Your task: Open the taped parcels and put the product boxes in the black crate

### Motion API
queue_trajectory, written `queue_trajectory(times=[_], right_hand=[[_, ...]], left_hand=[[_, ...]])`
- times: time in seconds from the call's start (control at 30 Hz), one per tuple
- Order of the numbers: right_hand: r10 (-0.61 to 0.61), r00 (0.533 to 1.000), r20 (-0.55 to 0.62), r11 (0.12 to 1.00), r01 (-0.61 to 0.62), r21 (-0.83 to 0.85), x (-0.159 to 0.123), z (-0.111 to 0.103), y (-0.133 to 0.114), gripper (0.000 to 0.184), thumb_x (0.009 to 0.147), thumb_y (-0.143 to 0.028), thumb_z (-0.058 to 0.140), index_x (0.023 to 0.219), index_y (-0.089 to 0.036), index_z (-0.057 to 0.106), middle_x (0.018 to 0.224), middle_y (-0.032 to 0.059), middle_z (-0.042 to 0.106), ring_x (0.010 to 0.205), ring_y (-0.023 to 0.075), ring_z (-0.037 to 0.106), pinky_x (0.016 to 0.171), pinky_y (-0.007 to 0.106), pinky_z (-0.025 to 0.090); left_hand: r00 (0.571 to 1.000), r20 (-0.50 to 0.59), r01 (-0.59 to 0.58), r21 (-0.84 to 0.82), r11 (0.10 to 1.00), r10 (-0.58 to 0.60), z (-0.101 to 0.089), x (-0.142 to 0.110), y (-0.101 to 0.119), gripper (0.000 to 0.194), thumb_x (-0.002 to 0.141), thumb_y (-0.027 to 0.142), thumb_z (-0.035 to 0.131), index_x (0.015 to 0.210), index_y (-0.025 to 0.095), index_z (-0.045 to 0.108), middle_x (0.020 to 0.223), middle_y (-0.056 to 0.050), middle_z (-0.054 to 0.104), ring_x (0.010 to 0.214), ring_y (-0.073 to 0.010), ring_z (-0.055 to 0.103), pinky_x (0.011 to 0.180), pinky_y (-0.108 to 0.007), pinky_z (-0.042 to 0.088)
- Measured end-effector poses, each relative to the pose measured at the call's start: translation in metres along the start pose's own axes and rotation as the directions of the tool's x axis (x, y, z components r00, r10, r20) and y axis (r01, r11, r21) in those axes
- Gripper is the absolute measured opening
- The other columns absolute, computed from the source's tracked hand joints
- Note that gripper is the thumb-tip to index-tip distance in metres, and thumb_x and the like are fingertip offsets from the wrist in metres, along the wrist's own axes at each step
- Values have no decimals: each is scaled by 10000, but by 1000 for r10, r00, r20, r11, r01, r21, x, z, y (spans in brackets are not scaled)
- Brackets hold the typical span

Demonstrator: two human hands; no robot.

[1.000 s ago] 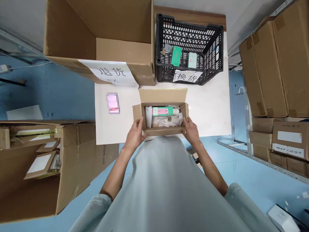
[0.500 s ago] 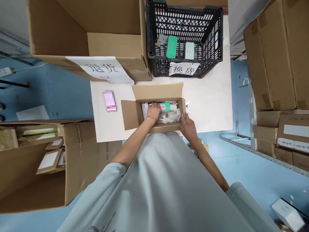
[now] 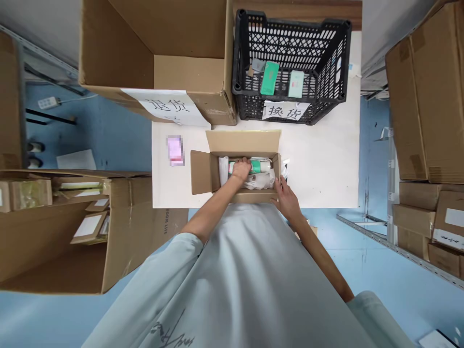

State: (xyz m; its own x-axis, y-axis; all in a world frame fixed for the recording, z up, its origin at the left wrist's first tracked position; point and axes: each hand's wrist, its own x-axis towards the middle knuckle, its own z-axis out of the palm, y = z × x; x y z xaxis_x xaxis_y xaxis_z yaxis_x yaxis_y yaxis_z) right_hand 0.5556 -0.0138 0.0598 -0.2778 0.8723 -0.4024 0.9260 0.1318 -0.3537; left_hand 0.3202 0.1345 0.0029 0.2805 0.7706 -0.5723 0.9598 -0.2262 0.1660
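A small cardboard box (image 3: pixel 250 195) lies with its flaps spread on the white table, in front of my body. My left hand (image 3: pixel 241 169) reaches into it, fingers curled over a green-and-white package (image 3: pixel 255 166); the hand hides the package's middle. White crumpled packing paper (image 3: pixel 261 181) fills the space beside the package, with more white wrapping at the box's left end. At the near right corner, my right hand (image 3: pixel 287 195) holds the box wall, thumb toward the near side and fingers along the right side.
Behind stand a large open carton (image 3: pixel 188 72) and a black plastic crate (image 3: pixel 290 104) holding several small boxes, both with paper signs. A pink blurred item (image 3: pixel 175 150) lies on the table (image 3: pixel 326 164) at left. Another open carton (image 3: pixel 126 232) stands lower left; stacked boxes (image 3: pixel 416 106) line the right.
The whole view has shifted, so the table sits farther right. My left hand has moved slightly right over the package, and its pink label no longer shows. My right hand stays at the box's corner.
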Motion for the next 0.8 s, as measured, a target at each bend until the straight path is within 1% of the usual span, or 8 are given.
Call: queue_trajectory(times=[0.1, 0.2, 0.3, 0.4, 0.47, 0.53, 0.63, 0.8], right_hand=[[-6, 1000, 12, 1000, 6, 1, 1, -1, 1, 955, 1054, -294, 739, 1875, -112, 285, 1950, 288, 240, 1709, 441, 479, 1285, 594, 580], [0, 1000, 14, 1000, 0, -1, 3, 0, -1, 947, 1056, -282, 741, 1873, -111, 294, 1950, 287, 237, 1705, 430, 491, 1276, 576, 592], [1, 1000, 14, 1000, -1, 4, 5, 2, 0, 930, 1055, -274, 740, 1867, -114, 315, 1948, 286, 246, 1702, 423, 499, 1253, 558, 613], [5, 1000, -6, 1000, -5, 8, 6, 4, 6, 910, 1063, -284, 721, 1861, -104, 322, 1940, 295, 267, 1724, 420, 473, 1267, 555, 601], [17, 999, -32, 1000, -17, 11, 7, 6, 13, 896, 1073, -289, 694, 1858, -89, 309, 1931, 313, 273, 1707, 421, 498, 1277, 562, 592], [23, 998, -61, 1000, -22, 18, 6, 6, 22, 901, 1072, -292, 676, 1861, -95, 288, 1927, 320, 278, 1677, 429, 535, 1272, 584, 594], [28, 997, -78, 999, -26, 22, 4, 4, 31, 901, 1063, -298, 666, 1865, -132, 290, 1928, 298, 299, 1659, 436, 554, 1233, 604, 620], [64, 996, -54, 997, -66, -31, 0, -2, 31, 873, 1067, -314, 695, 1842, -108, 350, 1924, 303, 305, 1632, 422, 584, 1228, 556, 625]], left_hand=[[1000, -2, 9, 0, 1000, -9, 2, -1, -5, 436, 1037, 92, 564, 1450, 36, 689, 1413, -325, 727, 1356, -380, 704, 1166, -505, 508], [1000, 3, -17, -3, 1000, 17, 1, -2, -8, 463, 1010, 49, 560, 1456, 13, 682, 1440, -334, 723, 1375, -380, 697, 1187, -493, 486], [999, 3, -46, -10, 999, 46, -3, 0, -6, 498, 958, 26, 623, 1453, -2, 672, 1473, -342, 703, 1389, -387, 685, 1200, -479, 479], [996, 1, -88, -23, 996, 88, -7, 5, 2, 556, 906, 24, 691, 1460, -1, 662, 1498, -323, 691, 1421, -382, 656, 1211, -444, 471], [994, 2, -112, -34, 993, 112, -8, 9, 12, 568, 905, 43, 713, 1469, -3, 658, 1502, -318, 689, 1421, -381, 654, 1216, -436, 474], [992, 5, -126, -50, 991, 126, -7, 14, 23, 577, 907, 65, 739, 1475, -1, 657, 1499, -322, 689, 1419, -388, 663, 1215, -444, 488], [992, 13, -124, -68, 990, 125, -7, 17, 35, 602, 882, 59, 769, 1472, 10, 662, 1486, -335, 695, 1409, -405, 687, 1191, -467, 521], [994, 25, -103, -84, 991, 105, -19, 13, 32, 608, 859, 65, 794, 1451, 15, 666, 1411, -324, 740, 1297, -401, 752, 1098, -457, 575]])
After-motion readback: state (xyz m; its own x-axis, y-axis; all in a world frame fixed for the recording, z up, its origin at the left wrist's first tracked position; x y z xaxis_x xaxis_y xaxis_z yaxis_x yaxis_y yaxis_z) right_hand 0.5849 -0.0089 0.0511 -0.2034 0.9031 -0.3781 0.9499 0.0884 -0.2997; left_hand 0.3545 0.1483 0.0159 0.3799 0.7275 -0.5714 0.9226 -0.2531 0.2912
